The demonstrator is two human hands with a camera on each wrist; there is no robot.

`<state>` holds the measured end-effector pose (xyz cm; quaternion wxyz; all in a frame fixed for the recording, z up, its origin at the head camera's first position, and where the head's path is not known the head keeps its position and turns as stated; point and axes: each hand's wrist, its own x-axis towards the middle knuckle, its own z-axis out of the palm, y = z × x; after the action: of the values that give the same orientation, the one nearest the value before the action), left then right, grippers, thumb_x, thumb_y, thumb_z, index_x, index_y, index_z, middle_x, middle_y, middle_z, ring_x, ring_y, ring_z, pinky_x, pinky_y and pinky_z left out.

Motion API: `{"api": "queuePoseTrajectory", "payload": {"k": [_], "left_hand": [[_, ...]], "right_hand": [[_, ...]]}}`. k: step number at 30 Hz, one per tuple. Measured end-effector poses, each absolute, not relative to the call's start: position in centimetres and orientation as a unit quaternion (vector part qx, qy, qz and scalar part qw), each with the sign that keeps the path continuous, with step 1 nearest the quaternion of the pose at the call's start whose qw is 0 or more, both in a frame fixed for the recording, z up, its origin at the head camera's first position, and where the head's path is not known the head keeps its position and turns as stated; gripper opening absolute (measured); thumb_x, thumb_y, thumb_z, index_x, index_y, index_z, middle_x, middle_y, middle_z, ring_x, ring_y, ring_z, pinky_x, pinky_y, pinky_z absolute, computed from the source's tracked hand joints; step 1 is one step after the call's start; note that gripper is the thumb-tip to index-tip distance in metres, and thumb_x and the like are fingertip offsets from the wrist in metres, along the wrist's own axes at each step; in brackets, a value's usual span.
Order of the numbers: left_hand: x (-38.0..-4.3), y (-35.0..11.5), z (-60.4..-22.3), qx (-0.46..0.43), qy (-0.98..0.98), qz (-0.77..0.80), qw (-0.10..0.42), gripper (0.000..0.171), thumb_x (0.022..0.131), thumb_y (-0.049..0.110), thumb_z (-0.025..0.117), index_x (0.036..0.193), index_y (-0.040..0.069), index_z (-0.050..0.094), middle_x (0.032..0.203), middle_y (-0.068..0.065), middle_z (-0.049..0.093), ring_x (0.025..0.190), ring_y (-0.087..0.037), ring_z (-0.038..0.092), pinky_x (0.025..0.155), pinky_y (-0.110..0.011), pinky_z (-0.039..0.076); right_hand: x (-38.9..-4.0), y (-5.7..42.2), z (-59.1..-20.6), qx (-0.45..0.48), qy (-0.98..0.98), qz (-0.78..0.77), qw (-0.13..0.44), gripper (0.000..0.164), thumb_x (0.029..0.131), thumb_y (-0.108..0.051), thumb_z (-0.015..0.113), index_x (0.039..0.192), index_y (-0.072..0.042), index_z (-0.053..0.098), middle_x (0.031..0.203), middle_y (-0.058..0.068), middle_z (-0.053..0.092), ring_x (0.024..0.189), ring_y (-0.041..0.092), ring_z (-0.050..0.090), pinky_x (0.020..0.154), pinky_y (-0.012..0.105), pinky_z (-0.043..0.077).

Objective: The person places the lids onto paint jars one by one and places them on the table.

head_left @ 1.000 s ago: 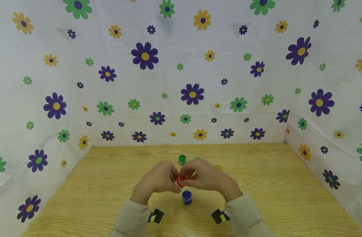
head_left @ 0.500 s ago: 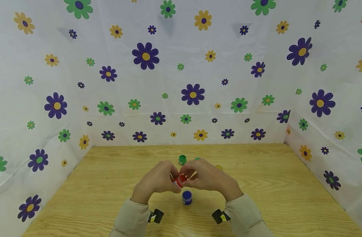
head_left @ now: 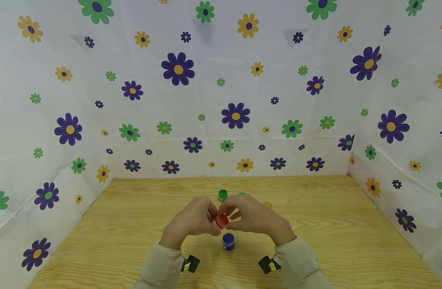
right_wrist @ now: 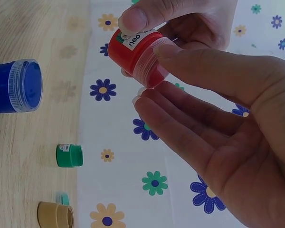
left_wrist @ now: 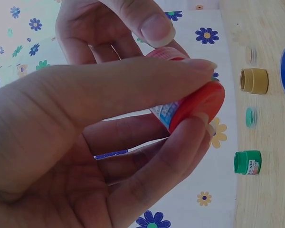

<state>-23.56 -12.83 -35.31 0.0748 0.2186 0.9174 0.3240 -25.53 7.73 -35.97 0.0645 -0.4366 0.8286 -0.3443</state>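
White cloth (head_left: 192,96) printed with purple, green and yellow flowers surrounds a pale wood-grain tabletop (head_left: 141,216) on three sides. Over it, a person's two bare hands meet at the middle. The left hand (head_left: 193,216) keeps a narrow grip, thumb and fingers pinching the body of a small red plastic jar (right_wrist: 129,51) with a white label. The jar is tilted above the tabletop, its ribbed clear-rimmed end toward the right hand (head_left: 255,214). That hand's grip is loose, fingers fairly straight, thumb over the ribbing; whether it touches I cannot tell.

A blue jar with a clear rim (head_left: 228,241) stands below, nearer the person. Beyond the hands are a green jar (left_wrist: 247,162) and a yellow jar (left_wrist: 254,80), the right hand blocking the head view of the latter. Smallest are a green lid (left_wrist: 251,117) between those two and a yellowish lid (left_wrist: 251,54) beside the yellow jar.
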Motion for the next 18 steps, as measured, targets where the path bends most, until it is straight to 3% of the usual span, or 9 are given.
{"api": "queuePoseTrajectory", "payload": {"k": [18], "left_hand": [[-23.71,-12.79,-35.47,0.217,0.917,0.325,0.080,0.015,0.071,0.004,0.089,0.081,0.007,0.078,0.073,0.000,0.073,0.063,-0.012,0.063,0.059,-0.028,0.052]], "right_hand": [[-25.53,7.64,-36.25,-0.436,0.825,-0.354,0.071,0.026,0.089,0.001,0.077,0.112,-0.007,0.071,0.111,0.006,0.072,0.106,0.024,0.074,0.088,0.031,0.061]]}}
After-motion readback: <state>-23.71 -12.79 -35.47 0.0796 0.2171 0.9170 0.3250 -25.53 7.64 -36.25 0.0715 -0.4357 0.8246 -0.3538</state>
